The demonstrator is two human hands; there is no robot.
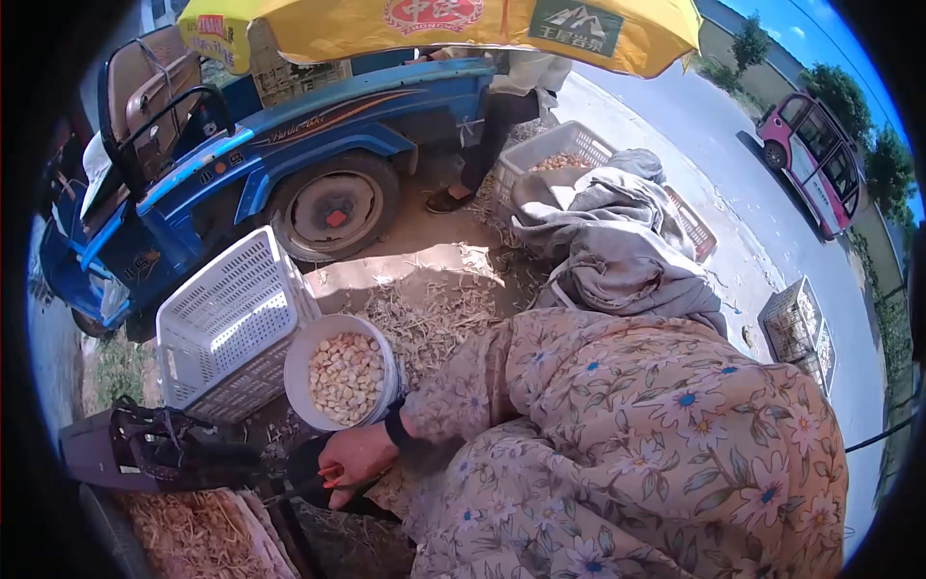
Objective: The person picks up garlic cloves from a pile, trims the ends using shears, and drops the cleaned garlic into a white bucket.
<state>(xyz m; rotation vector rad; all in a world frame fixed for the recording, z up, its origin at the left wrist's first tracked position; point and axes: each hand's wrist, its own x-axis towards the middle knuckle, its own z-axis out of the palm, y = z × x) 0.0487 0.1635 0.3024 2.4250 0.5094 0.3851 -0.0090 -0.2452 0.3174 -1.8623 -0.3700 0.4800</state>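
Note:
My right hand (pixel 357 457), with a dark band at its wrist, is closed around a small red-orange thing (pixel 331 474) that shows between the fingers; I cannot tell what it is. Just beyond the hand stands a white bucket (pixel 391 381) partly filled with pale yellow, clove-like pieces (pixel 344 378). Below and left of the hand, a shallow container (pixel 256 531) holds dry, straw-coloured husks (pixel 188 534). A dark case with straps (pixel 145 452) lies beside it. No left hand shows. My flowered sleeve and clothing (pixel 627 434) fill the lower right.
A white slotted crate (pixel 231 309) stands behind the bucket, near a blue three-wheeler (pixel 318 135). Dry husks (pixel 424 323) litter the ground. Grey cloths (pixel 617 246) cover crates at the back, where a person's leg (pixel 479 154) shows. A yellow umbrella (pixel 338 24) overhangs; a pink vehicle (pixel 815 159) is on the road.

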